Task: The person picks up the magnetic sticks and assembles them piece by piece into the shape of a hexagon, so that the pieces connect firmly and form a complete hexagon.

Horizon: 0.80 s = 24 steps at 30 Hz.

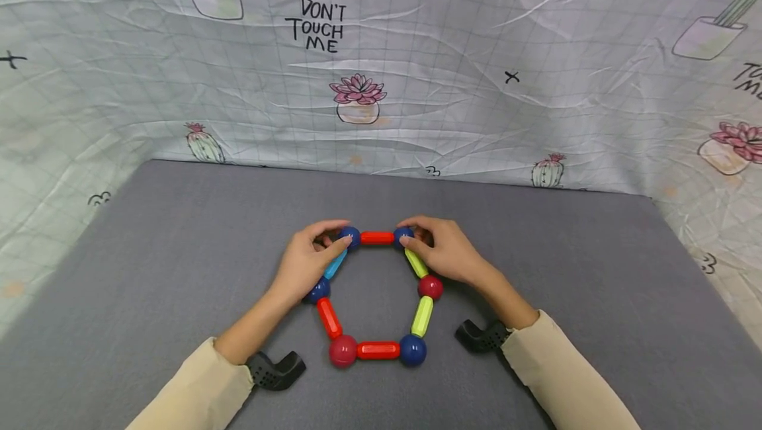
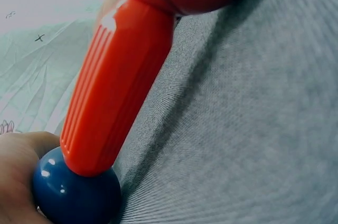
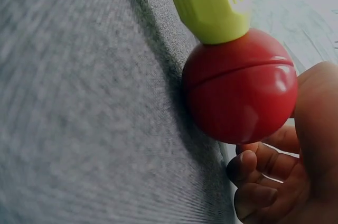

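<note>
A closed ring of coloured rods and balls lies on the grey table. My left hand pinches the blue ball at its far left corner between thumb and fingers. The far right blue ball is pinched by my right hand. A red rod joins these two balls. Down the left side run a light blue rod, a blue ball and a red rod. On the right, a red ball sits between two yellow-green rods.
The near side of the ring has a red ball, a red rod and a blue ball. Black wrist devices sit by both sleeves. A patterned cloth hangs behind the grey table and along its sides.
</note>
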Motion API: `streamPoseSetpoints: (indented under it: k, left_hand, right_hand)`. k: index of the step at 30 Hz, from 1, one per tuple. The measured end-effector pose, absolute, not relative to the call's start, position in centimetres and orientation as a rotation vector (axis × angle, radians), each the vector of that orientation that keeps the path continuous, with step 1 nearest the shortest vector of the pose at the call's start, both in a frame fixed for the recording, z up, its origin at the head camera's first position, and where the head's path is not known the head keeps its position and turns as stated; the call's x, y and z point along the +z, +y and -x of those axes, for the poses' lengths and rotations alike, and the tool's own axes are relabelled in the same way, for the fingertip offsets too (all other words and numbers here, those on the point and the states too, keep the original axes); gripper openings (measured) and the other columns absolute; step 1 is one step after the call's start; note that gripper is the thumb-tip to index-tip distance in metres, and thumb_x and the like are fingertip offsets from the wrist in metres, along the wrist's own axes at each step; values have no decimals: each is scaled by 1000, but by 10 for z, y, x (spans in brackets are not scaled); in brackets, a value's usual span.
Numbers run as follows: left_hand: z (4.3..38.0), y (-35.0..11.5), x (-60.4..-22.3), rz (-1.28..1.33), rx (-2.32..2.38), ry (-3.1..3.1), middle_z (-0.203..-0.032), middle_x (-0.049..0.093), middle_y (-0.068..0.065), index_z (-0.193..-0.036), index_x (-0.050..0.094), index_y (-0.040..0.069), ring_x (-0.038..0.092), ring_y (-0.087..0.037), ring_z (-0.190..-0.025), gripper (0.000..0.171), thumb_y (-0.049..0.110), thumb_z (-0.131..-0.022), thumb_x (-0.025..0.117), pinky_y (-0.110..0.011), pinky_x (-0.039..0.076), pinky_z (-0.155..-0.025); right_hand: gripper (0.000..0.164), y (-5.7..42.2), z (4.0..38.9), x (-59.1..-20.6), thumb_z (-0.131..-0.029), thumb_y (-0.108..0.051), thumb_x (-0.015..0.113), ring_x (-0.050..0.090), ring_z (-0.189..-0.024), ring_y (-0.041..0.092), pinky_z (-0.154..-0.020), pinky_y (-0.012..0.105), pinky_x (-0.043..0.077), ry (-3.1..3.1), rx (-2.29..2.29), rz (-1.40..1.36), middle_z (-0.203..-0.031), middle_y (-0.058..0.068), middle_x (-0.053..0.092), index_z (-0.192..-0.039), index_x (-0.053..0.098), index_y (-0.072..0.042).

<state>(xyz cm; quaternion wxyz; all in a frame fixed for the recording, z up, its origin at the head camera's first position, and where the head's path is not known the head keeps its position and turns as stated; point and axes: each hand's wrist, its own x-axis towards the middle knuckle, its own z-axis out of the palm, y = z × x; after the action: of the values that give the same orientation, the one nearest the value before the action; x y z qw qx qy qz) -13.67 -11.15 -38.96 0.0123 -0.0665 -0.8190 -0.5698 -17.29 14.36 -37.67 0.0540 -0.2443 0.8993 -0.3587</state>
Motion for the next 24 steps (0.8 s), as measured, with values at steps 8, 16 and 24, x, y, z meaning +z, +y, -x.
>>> streamPoseSetpoints:
  k: [8,16,24]
  left_hand:
    - [136,-111,-394,243,-1728,-2541,-95,60,-9,-116,68,4,53,-19,-74,28,9,-88,69,-22,43,-62]
    - [135,-113,-387,248,-1752,-2550,-94,59,-11,-117,67,2,53,-19,-72,30,7,-87,70,-22,42,-61]
    - [136,-117,-393,398,-1749,-2614,-102,55,-9,-126,62,8,49,-20,-75,41,8,-86,71,-25,41,-64]
  right_hand:
    - [23,144,172,-380,-93,-23,64,46,-56,13,-54,27,36,2761,-1121,744,-68,-4,50,-113,67,-12]
    - [50,149,171,-366,-91,-38,66,47,-67,14,-59,28,38,2663,-926,806,-86,0,53,-131,55,-10]
    - [95,157,160,-345,-82,-48,73,52,-71,14,-61,29,43,2461,-714,772,-104,2,52,-152,21,-10]
